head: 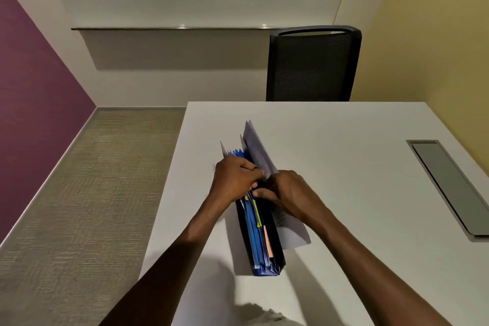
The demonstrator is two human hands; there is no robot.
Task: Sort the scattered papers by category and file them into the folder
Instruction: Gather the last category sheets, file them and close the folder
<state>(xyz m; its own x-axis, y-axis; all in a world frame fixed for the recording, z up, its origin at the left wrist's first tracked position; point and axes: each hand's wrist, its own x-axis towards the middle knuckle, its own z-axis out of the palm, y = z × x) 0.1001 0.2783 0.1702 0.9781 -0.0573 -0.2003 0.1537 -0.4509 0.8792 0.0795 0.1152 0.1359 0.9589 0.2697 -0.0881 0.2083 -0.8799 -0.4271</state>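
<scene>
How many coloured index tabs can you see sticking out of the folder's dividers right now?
2: a yellow-green tab just below the hands, and an orange tab nearer the camera. The hands may hide others.

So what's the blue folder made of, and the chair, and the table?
The folder looks like thin plastic: smooth blue dividers with a dark cover, and white paper sheets sticking out. The chair back seems to be black mesh fabric in a hard frame; you can see its fine weave. The table looks like smooth matte white laminate, though that's a guess.

Head view: above, facing forward-down, close over table.
</scene>
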